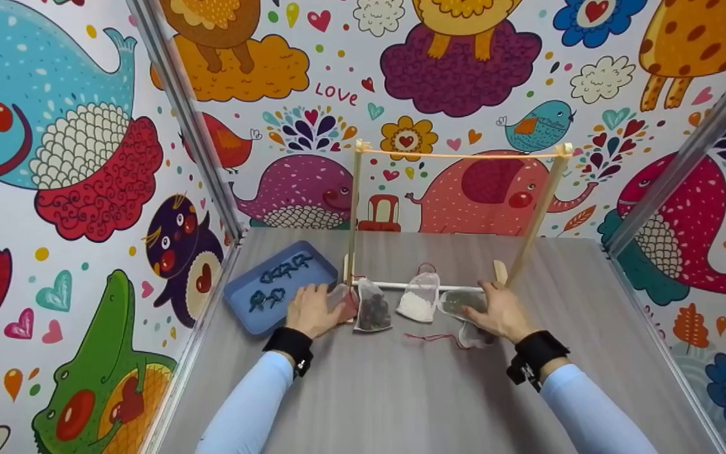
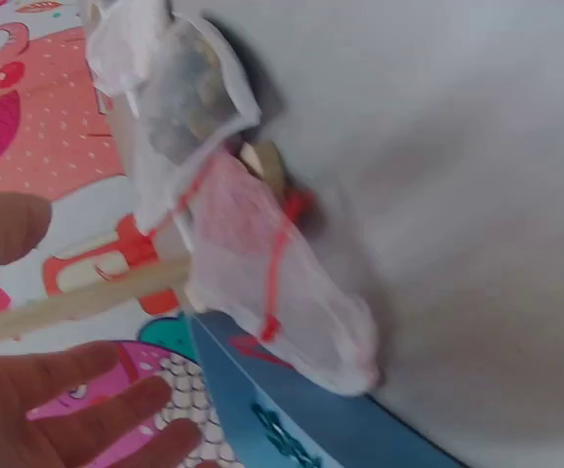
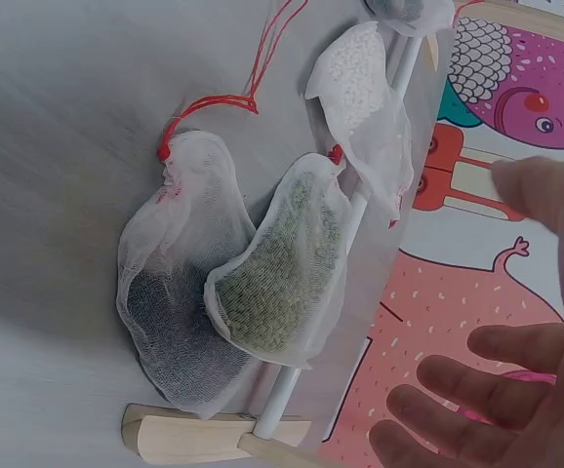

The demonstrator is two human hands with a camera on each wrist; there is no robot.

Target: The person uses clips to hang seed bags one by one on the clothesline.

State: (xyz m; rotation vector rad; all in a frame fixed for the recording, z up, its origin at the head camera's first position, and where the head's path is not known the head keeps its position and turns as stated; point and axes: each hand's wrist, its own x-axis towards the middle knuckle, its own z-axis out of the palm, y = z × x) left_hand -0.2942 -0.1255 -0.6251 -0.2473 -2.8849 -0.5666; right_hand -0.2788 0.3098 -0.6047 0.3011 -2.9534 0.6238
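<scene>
Left hand [image 1: 312,311] hovering near a pink mesh bag [image 2: 272,273], fingers standing wide, right hand [image 1: 507,313] hovering near a green-filled mesh bag [image 3: 287,273], fingers standing apart, both bags lying near white rod [image 3: 277,402].

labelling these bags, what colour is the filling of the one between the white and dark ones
The filling is green, clearest in the right wrist view.

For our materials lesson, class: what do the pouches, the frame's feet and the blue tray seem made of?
Pouches: thin, matte mesh fabric, since contents show through.
Frame's feet: probably smooth, bare wood, being pale tan.
Blue tray: likely matte plastic, evenly coloured, though coated metal is possible.
</scene>
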